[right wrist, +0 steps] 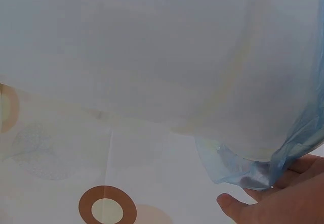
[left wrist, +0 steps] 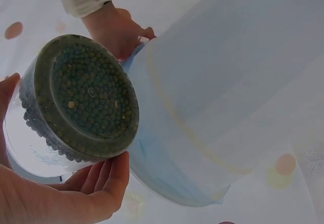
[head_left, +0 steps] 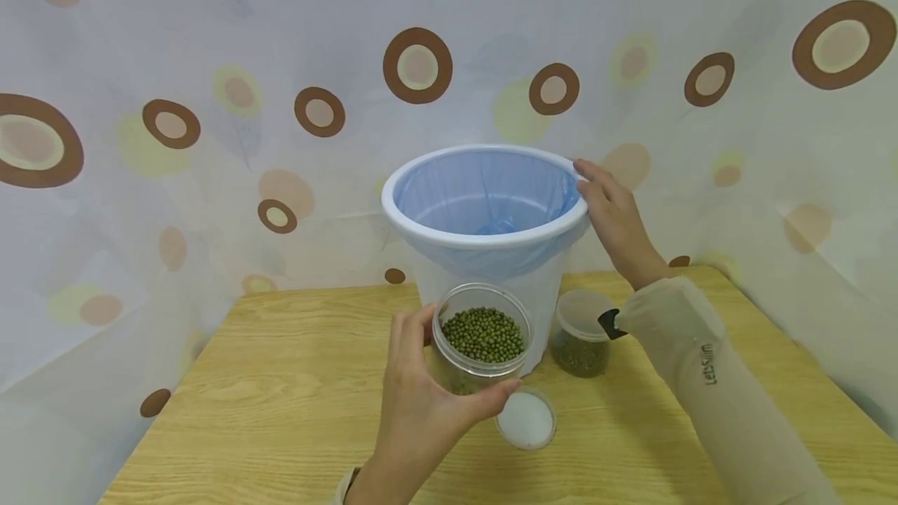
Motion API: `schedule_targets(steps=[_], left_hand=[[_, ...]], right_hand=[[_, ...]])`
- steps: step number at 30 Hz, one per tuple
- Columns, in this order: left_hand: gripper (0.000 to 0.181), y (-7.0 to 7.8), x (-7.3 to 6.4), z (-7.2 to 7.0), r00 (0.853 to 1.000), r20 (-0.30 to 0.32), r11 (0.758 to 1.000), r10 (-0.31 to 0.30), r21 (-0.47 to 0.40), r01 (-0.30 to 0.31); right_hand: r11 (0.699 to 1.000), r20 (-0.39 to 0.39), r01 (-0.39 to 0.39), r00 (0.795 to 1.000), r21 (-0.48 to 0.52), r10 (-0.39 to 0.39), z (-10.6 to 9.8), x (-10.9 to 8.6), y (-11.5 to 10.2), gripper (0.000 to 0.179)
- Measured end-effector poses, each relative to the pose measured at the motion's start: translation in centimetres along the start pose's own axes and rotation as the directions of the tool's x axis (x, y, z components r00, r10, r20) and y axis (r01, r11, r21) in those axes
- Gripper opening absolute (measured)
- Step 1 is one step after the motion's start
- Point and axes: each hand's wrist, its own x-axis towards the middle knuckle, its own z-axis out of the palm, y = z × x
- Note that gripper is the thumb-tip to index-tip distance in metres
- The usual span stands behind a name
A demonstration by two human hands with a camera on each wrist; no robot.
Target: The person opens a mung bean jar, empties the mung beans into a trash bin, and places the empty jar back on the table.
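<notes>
My left hand [head_left: 421, 404] grips a clear plastic jar [head_left: 484, 369] without a lid, thumb and fingers round its sides. Green mung beans [head_left: 484, 335] lie in the jar, which tilts toward me in front of the bin; its bean-covered bottom [left wrist: 93, 95] fills much of the left wrist view. A white trash can [head_left: 484, 263] stands upright with a thin blue bag [head_left: 449, 189] lining it and folded over its rim. At the right side of that rim, my right hand [head_left: 617, 217] holds the edge and the liner; in the right wrist view its fingers [right wrist: 301, 168] are partly behind the bag.
A second clear tub [head_left: 581, 341] with a pale lid and dark green contents stands right of the can. A round white lid [head_left: 526, 419] lies on the wooden table [head_left: 281, 388] near my left thumb. Behind the table hangs a circle-patterned sheet [head_left: 281, 37].
</notes>
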Motion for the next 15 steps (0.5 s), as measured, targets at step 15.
schedule_targets(steps=[15], left_hand=[[0.085,0.07,0.39,-0.25,0.998,0.004,0.998,0.058,0.033,-0.058]], right_hand=[[0.998,0.029,0.025,0.999,-0.057,-0.023,-0.16,0.03,0.38,0.054]])
